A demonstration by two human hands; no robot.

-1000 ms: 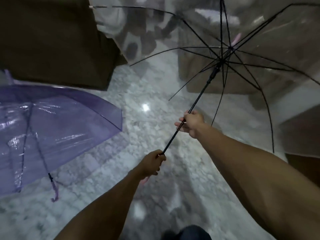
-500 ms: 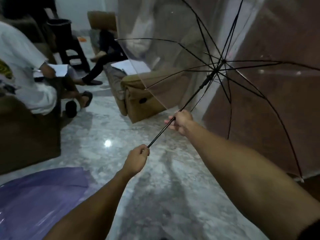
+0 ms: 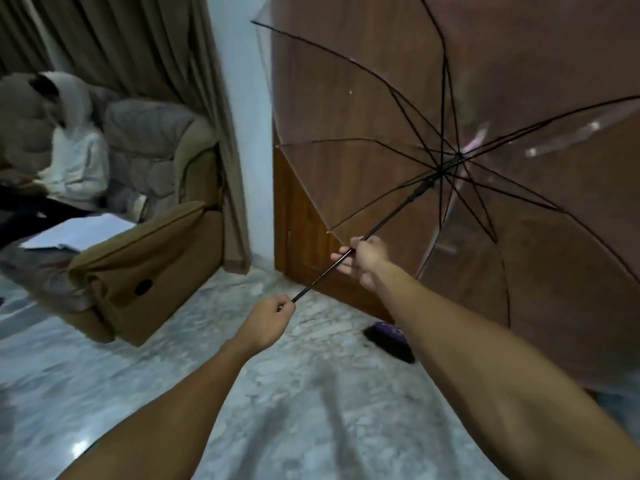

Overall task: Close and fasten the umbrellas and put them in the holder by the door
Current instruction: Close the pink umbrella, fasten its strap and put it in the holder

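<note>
A clear umbrella (image 3: 381,109) with black ribs is spread open in front of me at the upper right. Its black shaft (image 3: 391,220) slants down to the left. My left hand (image 3: 268,323) grips the lower end of the shaft, where the handle is hidden inside the fist. Higher up the shaft, my right hand (image 3: 365,259) is curled round it, below the black runner (image 3: 420,188). The purple umbrella and the holder are out of view.
A brown wooden door (image 3: 346,81) stands behind the canopy, next to a white wall strip (image 3: 247,133). A brown recliner sofa (image 3: 145,271) is at the left, with a person in white (image 3: 74,157) seated behind it. A dark purple object (image 3: 389,341) lies on the marble floor (image 3: 277,410).
The view has swung right, away from the purple umbrella and toward the wooden door. Both hands keep their hold on the shaft; the clear umbrella stays open.
</note>
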